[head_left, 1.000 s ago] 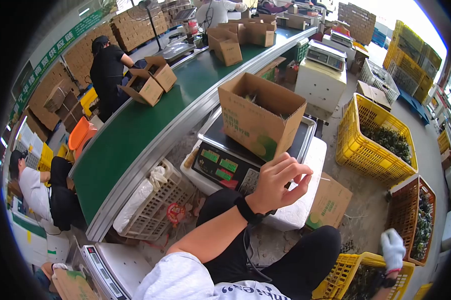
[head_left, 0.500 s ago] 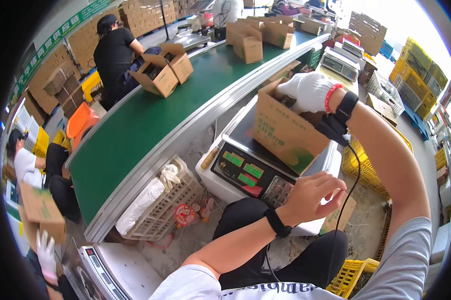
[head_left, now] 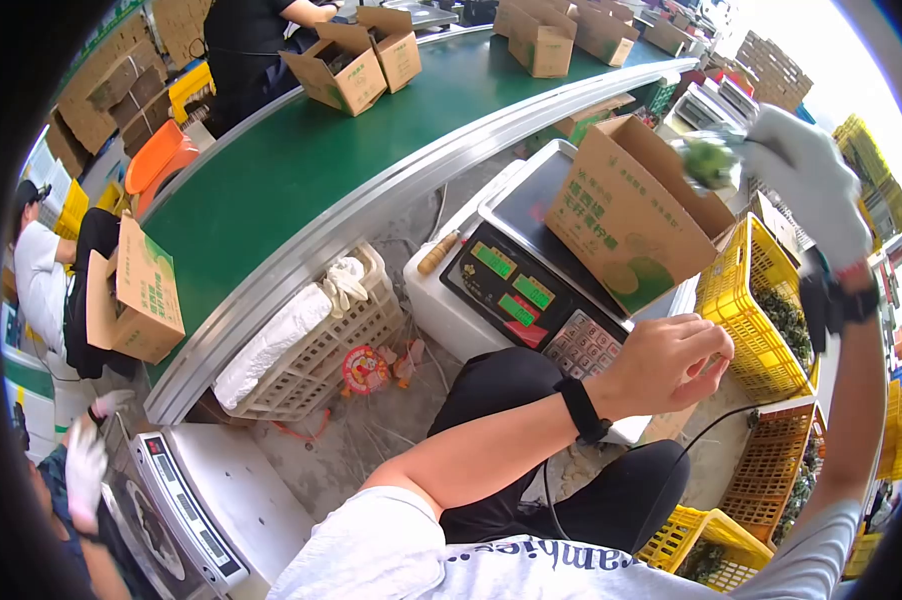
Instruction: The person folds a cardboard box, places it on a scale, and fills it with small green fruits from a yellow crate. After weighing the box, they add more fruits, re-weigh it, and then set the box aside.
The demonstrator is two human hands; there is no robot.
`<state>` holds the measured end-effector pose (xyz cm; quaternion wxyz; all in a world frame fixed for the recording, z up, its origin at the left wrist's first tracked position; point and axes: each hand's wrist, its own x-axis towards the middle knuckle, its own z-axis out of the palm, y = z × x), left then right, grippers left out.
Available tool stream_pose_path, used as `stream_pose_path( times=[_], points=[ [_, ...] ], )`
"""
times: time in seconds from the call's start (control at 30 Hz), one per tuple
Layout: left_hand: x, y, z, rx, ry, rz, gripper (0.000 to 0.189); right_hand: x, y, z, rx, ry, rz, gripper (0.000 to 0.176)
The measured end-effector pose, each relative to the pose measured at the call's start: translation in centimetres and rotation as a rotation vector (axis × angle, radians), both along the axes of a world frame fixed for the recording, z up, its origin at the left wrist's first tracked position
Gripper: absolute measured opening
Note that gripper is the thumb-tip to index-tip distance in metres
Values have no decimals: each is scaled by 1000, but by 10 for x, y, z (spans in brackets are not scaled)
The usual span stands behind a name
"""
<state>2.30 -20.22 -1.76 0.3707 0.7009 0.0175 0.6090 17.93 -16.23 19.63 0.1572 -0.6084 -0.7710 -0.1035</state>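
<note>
The green bundle (head_left: pixel 709 162) is at the open top of the carton (head_left: pixel 621 215); whether over or inside its rim, I can't tell. A loose grip or a knock against that rim could drop it outside. The gloved right hand (head_left: pixel 806 170), beside the carton's opening, is closed on the bundle. Apart from it, the bare left hand (head_left: pixel 666 360) curls loosely near the carton's lower corner; whether it pinches anything is unclear.
</note>
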Motion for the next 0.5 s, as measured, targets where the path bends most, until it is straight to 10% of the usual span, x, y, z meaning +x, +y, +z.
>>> stream_pose_path(
  times=[0.5],
  points=[
    [4,-6,-1,2,28,-54,13,73,-363,-97,-69,397,-827,17]
  ],
)
